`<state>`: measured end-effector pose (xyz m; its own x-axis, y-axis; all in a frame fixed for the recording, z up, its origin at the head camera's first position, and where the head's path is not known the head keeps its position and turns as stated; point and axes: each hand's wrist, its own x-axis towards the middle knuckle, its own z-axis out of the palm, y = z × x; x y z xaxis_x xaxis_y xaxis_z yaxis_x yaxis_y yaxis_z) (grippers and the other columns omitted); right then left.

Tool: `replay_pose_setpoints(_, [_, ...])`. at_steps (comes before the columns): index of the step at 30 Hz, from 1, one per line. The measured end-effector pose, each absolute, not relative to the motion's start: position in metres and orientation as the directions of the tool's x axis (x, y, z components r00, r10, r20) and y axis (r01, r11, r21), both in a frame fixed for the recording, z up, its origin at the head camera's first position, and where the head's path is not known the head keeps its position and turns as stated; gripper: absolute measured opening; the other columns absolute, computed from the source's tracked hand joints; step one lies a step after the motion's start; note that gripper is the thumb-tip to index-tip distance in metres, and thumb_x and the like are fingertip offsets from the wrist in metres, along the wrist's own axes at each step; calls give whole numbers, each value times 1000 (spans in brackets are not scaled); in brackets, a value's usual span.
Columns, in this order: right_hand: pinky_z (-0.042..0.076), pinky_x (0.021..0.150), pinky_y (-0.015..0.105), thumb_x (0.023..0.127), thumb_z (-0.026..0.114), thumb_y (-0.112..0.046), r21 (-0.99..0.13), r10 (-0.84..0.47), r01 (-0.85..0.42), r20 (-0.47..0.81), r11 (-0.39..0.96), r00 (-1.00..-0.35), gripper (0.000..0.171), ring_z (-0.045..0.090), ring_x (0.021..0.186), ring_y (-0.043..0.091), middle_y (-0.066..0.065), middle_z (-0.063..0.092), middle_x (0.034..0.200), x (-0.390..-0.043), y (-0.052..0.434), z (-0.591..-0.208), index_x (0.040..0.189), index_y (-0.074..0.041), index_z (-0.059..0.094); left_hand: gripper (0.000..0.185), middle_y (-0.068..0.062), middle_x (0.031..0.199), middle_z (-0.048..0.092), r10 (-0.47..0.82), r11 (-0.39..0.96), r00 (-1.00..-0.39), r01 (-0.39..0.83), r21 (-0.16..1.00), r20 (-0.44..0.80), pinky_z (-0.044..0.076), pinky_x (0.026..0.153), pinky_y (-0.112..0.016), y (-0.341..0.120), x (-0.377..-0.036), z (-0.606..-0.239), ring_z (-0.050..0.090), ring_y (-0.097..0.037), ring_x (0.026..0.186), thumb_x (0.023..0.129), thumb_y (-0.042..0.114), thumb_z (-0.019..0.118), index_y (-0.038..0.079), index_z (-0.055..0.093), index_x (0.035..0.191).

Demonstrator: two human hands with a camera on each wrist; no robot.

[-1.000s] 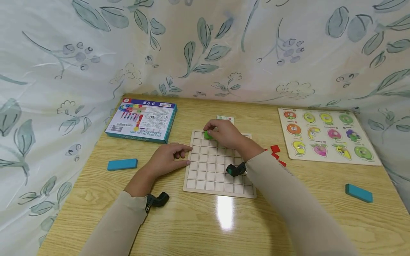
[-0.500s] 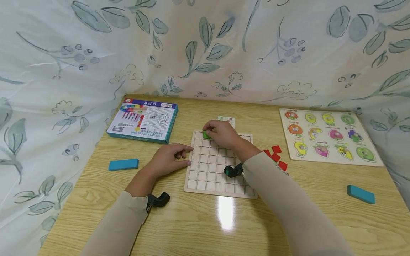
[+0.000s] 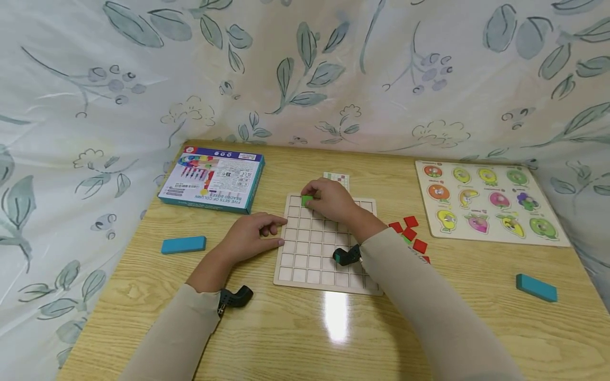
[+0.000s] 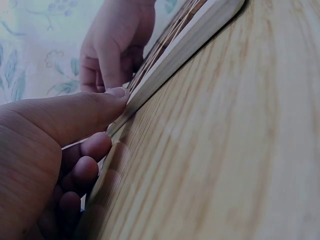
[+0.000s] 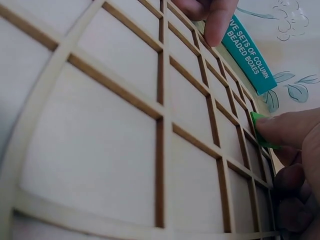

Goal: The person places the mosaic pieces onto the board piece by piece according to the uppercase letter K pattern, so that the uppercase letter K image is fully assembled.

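Green tile (image 3: 306,201) is over the far row of the grid board (image 3: 313,262), at the second cell from the left. Farthest left, the left hand (image 3: 250,236) holds nothing; its thumb and index finger extend to the board's left edge, with the tile beyond them and a little to the right. Next comes the tile, at the left end of the right hand (image 3: 332,200), whose grip is closed to a pinch on it, thumb on the near side. This hand is clearly the nearer. The tile looks square, so no long axis stands out. The head view places the cell; the right wrist view shows the tile tilted against the dividers, though not whether any edge is seated.
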<state>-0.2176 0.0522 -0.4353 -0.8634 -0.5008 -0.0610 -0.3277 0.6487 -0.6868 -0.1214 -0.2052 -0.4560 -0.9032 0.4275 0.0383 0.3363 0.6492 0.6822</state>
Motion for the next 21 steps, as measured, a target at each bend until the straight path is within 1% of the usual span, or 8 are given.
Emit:
replay_pose_setpoints(6, [51, 100, 44, 98, 80, -21, -683, -502, -324, -72, 655, -862, 21, 64, 115, 23, 1, 69, 122, -218, 53, -437, 119, -16, 76, 42, 8, 97, 66, 428, 645, -903, 334, 688, 36, 48, 80, -35, -205, -120, -455, 56, -14, 85, 94, 25, 86, 15, 76, 134])
replay_pose_setpoints(13, [50, 103, 45, 99, 80, -24, -659, -500, -330, -82, 676, -862, 26, 64, 118, 24, 1, 68, 125, -218, 54, -437, 124, -16, 78, 43, 8, 98, 66, 432, 628, -901, 335, 702, 42, 48, 79, -35, -205, -119, -452, 56, -14, 85, 94, 25, 86, 13, 75, 134])
replay_pose_setpoints(21, [52, 87, 39, 98, 81, -24, -649, -485, -329, -70, 686, -872, 31, 64, 100, 21, 2, 67, 117, -214, 54, -434, 128, -15, 81, 43, 7, 99, 66, 438, 628, -897, 346, 697, 51, 48, 80, -35, -206, -119, -452, 56, -13, 85, 95, 24, 85, 12, 75, 135])
